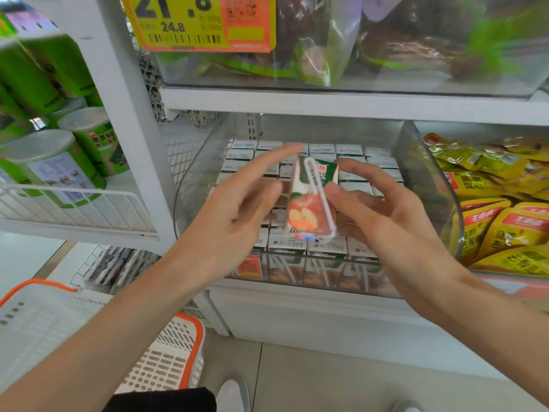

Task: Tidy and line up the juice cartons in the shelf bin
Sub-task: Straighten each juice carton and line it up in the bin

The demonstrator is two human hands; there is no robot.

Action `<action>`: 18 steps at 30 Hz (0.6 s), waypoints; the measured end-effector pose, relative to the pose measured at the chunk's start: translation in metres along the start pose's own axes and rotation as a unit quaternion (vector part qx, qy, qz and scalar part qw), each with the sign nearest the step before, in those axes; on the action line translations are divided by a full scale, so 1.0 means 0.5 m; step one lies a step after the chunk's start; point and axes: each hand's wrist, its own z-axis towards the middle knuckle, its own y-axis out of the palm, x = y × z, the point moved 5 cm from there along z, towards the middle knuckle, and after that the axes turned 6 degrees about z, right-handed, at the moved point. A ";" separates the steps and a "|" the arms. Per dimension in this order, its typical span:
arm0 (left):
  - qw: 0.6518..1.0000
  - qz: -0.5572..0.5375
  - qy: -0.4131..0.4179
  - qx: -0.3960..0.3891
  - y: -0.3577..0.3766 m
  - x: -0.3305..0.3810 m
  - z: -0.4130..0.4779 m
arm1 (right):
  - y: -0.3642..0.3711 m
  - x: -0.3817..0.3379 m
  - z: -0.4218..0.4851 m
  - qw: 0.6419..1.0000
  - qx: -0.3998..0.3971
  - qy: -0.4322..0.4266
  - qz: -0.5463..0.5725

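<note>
A small juice carton (309, 203) with an apple picture and a white straw on its face is held upright above the clear shelf bin (427, 185). My right hand (395, 215) pinches the carton's right side, thumb in front and fingers behind. My left hand (237, 209) is blurred, its fingers stretched out straight, and its thumb is at the carton's left edge. Several rows of matching cartons (326, 245) stand packed in the bin, white tops up. Both hands hide the middle rows.
Yellow snack packets (499, 215) fill the bin to the right. Green lidded cans (59, 171) stand on a wire shelf at the left. A bin of bagged food with a yellow price tag (196, 22) sits overhead. A white and orange basket (166, 358) stands on the floor.
</note>
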 end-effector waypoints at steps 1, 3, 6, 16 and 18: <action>1.000 0.019 0.003 -0.021 0.005 -0.003 -0.002 | 0.000 0.001 0.001 0.999 0.002 0.026 0.019; 0.998 0.021 -0.002 -0.056 0.016 -0.007 -0.006 | 0.004 0.003 0.002 0.997 0.002 0.069 0.043; 0.997 0.012 0.003 -0.070 0.023 -0.013 -0.004 | 0.010 0.007 0.004 0.992 0.000 0.116 0.053; 0.998 -0.021 -0.021 -0.056 0.021 -0.019 -0.001 | 0.015 0.025 0.015 0.990 -0.008 0.141 0.000; 0.998 -0.021 -0.027 -0.055 0.021 -0.021 -0.002 | 0.016 0.027 0.016 0.990 -0.020 0.143 -0.004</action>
